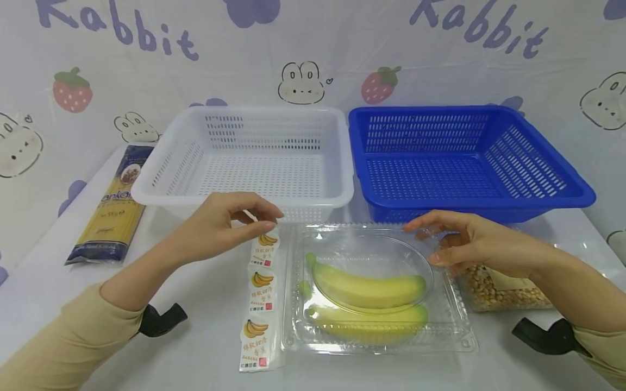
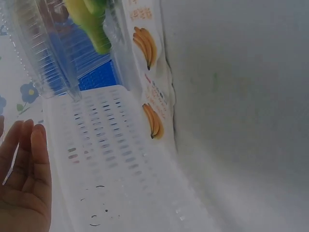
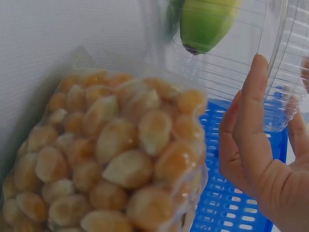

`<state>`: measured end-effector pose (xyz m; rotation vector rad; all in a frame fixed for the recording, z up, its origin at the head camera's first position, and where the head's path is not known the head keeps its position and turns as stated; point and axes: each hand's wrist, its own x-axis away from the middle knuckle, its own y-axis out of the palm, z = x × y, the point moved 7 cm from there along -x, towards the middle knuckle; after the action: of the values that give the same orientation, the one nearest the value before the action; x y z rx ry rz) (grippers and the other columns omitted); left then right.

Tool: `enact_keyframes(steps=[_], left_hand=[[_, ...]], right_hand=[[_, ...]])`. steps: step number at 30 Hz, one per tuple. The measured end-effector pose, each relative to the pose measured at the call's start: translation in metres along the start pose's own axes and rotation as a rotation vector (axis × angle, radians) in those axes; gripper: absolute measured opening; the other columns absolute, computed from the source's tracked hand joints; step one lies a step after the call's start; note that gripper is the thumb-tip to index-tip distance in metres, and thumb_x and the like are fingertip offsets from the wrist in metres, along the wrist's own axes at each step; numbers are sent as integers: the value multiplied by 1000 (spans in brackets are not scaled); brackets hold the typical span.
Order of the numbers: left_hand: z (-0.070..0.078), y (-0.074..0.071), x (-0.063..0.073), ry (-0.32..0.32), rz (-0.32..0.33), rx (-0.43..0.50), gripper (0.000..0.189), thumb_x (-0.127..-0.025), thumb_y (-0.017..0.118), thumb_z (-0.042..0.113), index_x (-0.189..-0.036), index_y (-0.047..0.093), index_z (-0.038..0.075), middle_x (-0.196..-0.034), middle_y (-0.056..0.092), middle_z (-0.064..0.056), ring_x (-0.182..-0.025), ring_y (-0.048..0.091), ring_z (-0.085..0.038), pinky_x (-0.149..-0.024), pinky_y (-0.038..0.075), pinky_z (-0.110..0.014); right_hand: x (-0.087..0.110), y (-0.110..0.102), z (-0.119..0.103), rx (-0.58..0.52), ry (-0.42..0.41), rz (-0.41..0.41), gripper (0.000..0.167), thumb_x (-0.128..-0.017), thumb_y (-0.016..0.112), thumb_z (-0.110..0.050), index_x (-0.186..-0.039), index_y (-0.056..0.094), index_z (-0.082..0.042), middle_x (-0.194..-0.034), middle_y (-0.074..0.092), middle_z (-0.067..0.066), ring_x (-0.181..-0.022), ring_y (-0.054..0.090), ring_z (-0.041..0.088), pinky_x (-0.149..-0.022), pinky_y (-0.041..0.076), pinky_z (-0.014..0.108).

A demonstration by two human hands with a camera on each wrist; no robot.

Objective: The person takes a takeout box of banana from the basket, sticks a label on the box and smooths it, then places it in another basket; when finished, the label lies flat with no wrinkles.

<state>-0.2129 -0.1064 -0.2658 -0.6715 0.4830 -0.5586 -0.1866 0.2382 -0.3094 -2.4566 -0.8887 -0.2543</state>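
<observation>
Two bare hands flank a clear box of bananas

A person's two hands reach over a white table [image 1: 205, 336], one on either side of a clear plastic box [image 1: 337, 346]. The box lies flat at the near centre, its lid apparently closed; whether it is latched cannot be told. Inside, a yellow banana [image 1: 367, 288] with greenish ends lies beyond a second banana [image 1: 367, 325].

The left hand [image 1: 222, 225] hangs above the far end of a strip of banana labels [image 1: 260, 298], thumb and fingers loosely bent and apart, pinching nothing. The strip runs just beside the box's left edge. The right hand [image 1: 481, 241] is at the box's far right corner, fingers spread in a soft curve; it grips nothing, and whether a fingertip touches the plastic cannot be told. Just below that hand sits a bag of corn kernels [image 1: 504, 297].

Behind stand a white basket [image 1: 264, 174], left, and a blue basket [image 1: 430, 176], right. A pasta packet [image 1: 110, 222] lies by the white one.

To handle the box well, both hands should settle on opposite side walls, pressing lightly, since the thin plastic probably flexes. Keeping it level should stop the bananas sliding, and the left fingers should avoid catching the labels.
</observation>
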Motion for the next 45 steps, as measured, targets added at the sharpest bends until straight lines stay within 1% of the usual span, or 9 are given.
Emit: enact_keyframes(steps=[4, 11, 19, 24, 27, 29, 33, 39, 45], left_hand=[[-7, 6, 4, -27, -57, -34, 19, -92, 69, 14, -111, 72, 13, -101, 73, 1, -91, 63, -8, -79, 57, -23], [-24, 12, 11, -89, -109, -43, 23, -92, 69, 11, -114, 71, 8, -106, 74, -4, -93, 64, -12, -82, 58, -25], [-49, 26, 17, -173, -184, -110, 38, -92, 67, 15, -129, 63, 5, -105, 71, -1, -94, 64, -13, -83, 58, -29], [-56, 30, 16, -182, -215, -143, 45, -93, 66, 16, -135, 57, 2, -96, 66, -1, -85, 62, -10, -76, 56, -24], [-60, 31, 15, -196, -230, -149, 47, -93, 65, 17, -136, 55, 0, -92, 66, -2, -77, 59, -9, -67, 52, -22], [-63, 31, 14, -216, -245, -144, 48, -94, 65, 17, -136, 54, -2, -92, 66, -4, -73, 57, -9, -63, 50, -21], [-73, 33, 14, -296, -274, -143, 52, -94, 64, 19, -139, 50, -3, -90, 65, -6, -65, 55, -9, -59, 46, -21], [-82, 37, 13, -355, -281, -164, 52, -93, 64, 19, -138, 49, -3, -81, 63, -3, -61, 53, -9, -58, 45, -22], [-83, 40, 10, -349, -249, -221, 48, -90, 65, 14, -132, 52, -4, -74, 61, -1, -59, 51, -8, -55, 44, -21]], right_hand=[[0, 0, 0, -5, -8, 4, 54, -93, 66, -17, -143, 46, -19, -151, 35, 15, -111, 51, 23, -74, 59, 40], [1, 0, 0, -12, -5, 0, 54, -93, 66, -17, -143, 45, -18, -150, 34, 16, -109, 52, 21, -74, 59, 40], [1, 0, 0, 0, -5, 1, 53, -93, 65, -18, -143, 46, -19, -150, 35, 16, -109, 52, 20, -74, 59, 40], [1, 0, -1, -10, -10, -1, 53, -94, 65, -16, -143, 46, -19, -149, 35, 16, -108, 52, 20, -73, 59, 40], [1, 0, -1, -15, -12, -3, 53, -94, 65, -16, -143, 46, -19, -148, 35, 16, -108, 53, 20, -73, 59, 40], [1, 0, -1, -14, -15, -3, 53, -94, 65, -16, -143, 46, -19, -148, 36, 16, -108, 53, 20, -73, 59, 40], [0, 1, -1, -4, -9, -3, 53, -93, 65, -17, -143, 46, -19, -149, 36, 17, -110, 52, 22, -75, 60, 40], [-1, 1, -1, 4, 2, -1, 54, -93, 66, -19, -142, 46, -20, -150, 35, 17, -111, 52, 25, -76, 60, 41], [0, 1, 0, 3, 6, -1, 55, -93, 67, -19, -143, 45, -20, -149, 35, 17, -109, 54, 23, -75, 60, 40]])
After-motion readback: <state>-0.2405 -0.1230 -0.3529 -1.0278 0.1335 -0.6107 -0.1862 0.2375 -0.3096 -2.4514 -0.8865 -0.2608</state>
